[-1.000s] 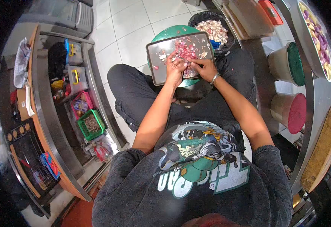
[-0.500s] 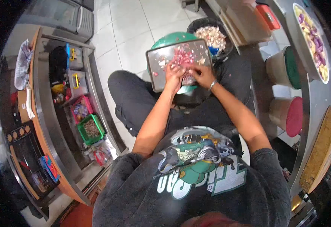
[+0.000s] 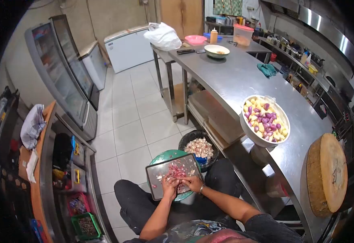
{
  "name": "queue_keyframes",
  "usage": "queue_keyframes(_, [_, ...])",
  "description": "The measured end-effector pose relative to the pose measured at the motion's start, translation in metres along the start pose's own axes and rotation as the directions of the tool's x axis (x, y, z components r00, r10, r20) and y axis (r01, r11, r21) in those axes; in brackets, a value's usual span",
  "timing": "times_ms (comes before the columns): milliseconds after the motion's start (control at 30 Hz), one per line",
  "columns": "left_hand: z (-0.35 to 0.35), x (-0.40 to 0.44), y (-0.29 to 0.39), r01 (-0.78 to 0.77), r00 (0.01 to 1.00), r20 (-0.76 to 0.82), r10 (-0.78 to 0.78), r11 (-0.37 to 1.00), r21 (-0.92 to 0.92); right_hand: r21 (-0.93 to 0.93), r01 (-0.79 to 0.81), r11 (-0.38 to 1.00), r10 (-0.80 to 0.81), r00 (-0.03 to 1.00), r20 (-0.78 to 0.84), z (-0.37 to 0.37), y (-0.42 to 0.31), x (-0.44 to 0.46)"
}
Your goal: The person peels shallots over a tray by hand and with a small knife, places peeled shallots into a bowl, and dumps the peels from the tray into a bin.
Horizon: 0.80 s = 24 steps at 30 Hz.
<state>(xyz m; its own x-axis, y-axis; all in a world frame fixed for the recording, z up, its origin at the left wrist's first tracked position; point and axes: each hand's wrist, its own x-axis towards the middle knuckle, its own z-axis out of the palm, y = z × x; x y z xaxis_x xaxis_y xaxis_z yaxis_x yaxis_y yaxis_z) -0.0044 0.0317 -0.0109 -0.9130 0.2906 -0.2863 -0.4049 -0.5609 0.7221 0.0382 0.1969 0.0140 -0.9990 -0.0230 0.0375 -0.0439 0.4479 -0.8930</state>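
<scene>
My left hand [image 3: 170, 187] and my right hand [image 3: 193, 184] meet over a shallow dark-rimmed tray [image 3: 165, 168]. Fingertips of both are pinched close together, and whatever small piece lies between them is too small to make out. Reddish-pink peelings and bits [image 3: 178, 170], looking like shallot skins, lie heaped on the tray just beyond my fingers. Under the tray, a round green basin or lid [image 3: 168, 155] shows at the edges, between my legs. A bracelet circles my right wrist.
A black-lined bin [image 3: 199, 149] of pale peelings stands just past the tray. On the steel table [image 3: 229, 77] at right are a white bowl [image 3: 246, 121] of purple shallots and pale yellow pieces and a round wooden chopping block [image 3: 326, 174]. A low shelf unit [image 3: 43, 178] stands at left.
My view has tilted up, bringing the long table, fridges and freezer into sight. Both hands stay together over the tray, fingers still pinched.
</scene>
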Motion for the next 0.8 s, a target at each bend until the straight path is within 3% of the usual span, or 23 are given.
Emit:
queue_keyframes(300, [0.009, -0.007, 0.007, 0.04, 0.997, -0.067, -0.044, 0.998, -0.056, 0.034, -0.023, 0.999, 0.025, 0.997, -0.067, 0.0, -0.003, -0.001])
queue_keyframes(367, [0.007, -0.006, 0.007, 0.065, 0.997, -0.048, -0.068, 0.996, -0.063, 0.093, 0.008, 0.996, 0.001, 0.995, -0.102, 0.009, 0.007, -0.003])
queue_keyframes(433, [0.007, -0.001, 0.003, -0.001, 1.0, -0.005, 0.001, 0.994, -0.113, -0.007, 0.141, 0.99, -0.141, 0.98, -0.139, 0.004, -0.004, -0.005])
queue_keyframes(500, [0.003, -0.002, 0.001, 0.026, 0.999, -0.04, -0.028, 0.999, -0.032, -0.046, -0.013, 0.999, 0.01, 0.997, -0.071, 0.004, 0.001, -0.004])
queue_keyframes(600, [0.006, 0.001, 0.003, 0.036, 0.999, -0.017, -0.035, 0.999, 0.04, 0.129, -0.008, 0.992, 0.02, 0.996, -0.09, 0.012, 0.027, 0.002])
queue_keyframes(667, [-0.002, 0.0, -0.003, 0.032, 0.999, -0.031, -0.031, 0.998, 0.048, 0.164, 0.016, 0.986, -0.003, 0.997, -0.08, 0.012, 0.025, 0.003])
queue_keyframes(733, [0.005, 0.001, 0.002, 0.043, 0.998, -0.036, -0.045, 0.997, -0.059, 0.186, -0.159, 0.969, 0.175, 0.982, -0.072, 0.002, 0.014, 0.007])
queue_keyframes(800, [0.005, 0.002, 0.002, 0.037, 0.999, -0.033, -0.039, 0.997, -0.064, 0.191, -0.091, 0.977, 0.115, 0.987, -0.117, 0.001, 0.013, 0.009])
